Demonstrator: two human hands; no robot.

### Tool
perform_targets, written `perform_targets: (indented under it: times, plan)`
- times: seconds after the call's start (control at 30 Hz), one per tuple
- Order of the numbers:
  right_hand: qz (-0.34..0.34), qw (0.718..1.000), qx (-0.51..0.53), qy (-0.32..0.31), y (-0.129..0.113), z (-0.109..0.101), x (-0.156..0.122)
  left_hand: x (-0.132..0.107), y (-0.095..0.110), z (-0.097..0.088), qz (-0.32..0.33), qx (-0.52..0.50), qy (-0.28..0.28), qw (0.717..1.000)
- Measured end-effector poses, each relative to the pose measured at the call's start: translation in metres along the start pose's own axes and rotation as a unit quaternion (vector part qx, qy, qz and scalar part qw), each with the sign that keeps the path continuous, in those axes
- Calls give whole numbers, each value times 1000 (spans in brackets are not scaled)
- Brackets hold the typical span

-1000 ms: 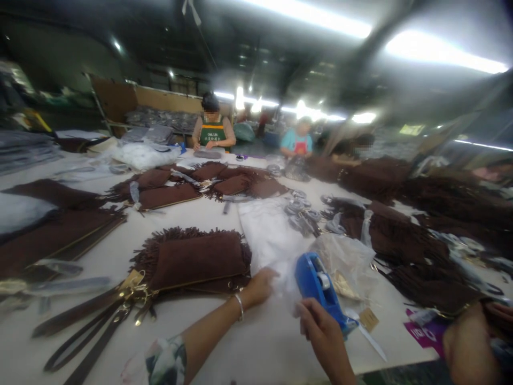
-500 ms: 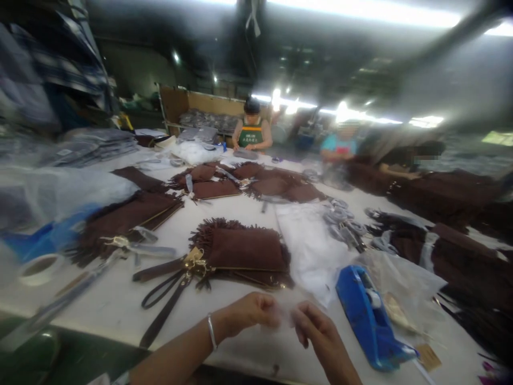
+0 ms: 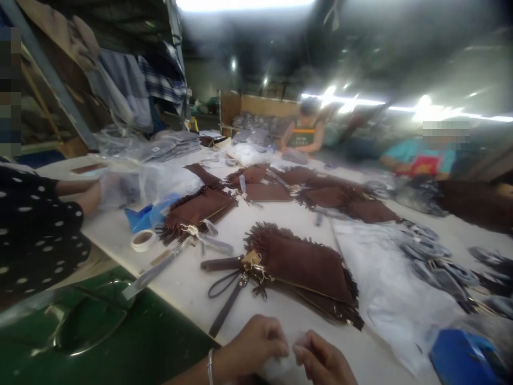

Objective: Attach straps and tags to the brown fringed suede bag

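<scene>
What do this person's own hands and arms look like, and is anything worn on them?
Both the left hand and right hand are ungloved. A slim, silvery bracelet circles the left wrist. No sleeve shows on either arm.

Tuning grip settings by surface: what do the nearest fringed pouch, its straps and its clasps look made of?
Fringed pouch: suede or suede-like fabric, going by the matte brown face and cut fringe; real or synthetic, can't tell.
Straps: probably leather or imitation, being flat, dark and smoother-looking.
Clasps: likely metal, gold-toned, from their bright glints; whether plated is unclear.
</scene>
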State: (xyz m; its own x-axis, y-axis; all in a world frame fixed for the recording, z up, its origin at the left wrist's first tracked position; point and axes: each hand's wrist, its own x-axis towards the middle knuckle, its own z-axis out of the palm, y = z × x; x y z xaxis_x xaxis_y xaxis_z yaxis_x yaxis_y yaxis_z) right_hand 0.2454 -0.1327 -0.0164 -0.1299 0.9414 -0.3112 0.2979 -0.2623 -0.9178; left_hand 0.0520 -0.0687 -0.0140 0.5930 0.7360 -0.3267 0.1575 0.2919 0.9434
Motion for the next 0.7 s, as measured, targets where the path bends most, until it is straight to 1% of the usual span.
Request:
perform_targets:
  times: [0.07,0.13,0.2,0.27,0.3,0.33,0.4,0.47,0.5,0.6,0.7]
  plan:
    - [-10,999,-37,13,-14,17,14,-13,-3,-17,22,40,35,998]
    - [-14,998,-67,18,-30,35,28,-23,-8,-35,55,99,71,991]
    - [-14,996,-86,16,-44,52,40,-30,-16,-52,83,149,97,981]
    - [-20,994,-107,18,-55,66,51,-35,-23,-66,90,165,114,975]
    - [-22,993,-116,22,-60,71,56,-37,-26,-71,83,147,118,979]
    - [-23,992,-122,28,-64,75,61,-38,-28,-75,68,107,117,985]
    - [-27,992,-120,37,-70,79,68,-39,-28,-81,20,-15,98,995]
    - [-24,994,-98,40,-73,78,72,-38,-27,-84,-26,-117,79,990]
    - [-22,995,-84,38,-73,77,74,-38,-27,-85,-41,-144,81,985]
    - [-14,998,-46,33,-70,73,74,-34,-26,-88,-50,-171,113,978]
    - [-7,999,-6,35,-63,70,71,-31,-29,-87,-34,-165,133,977]
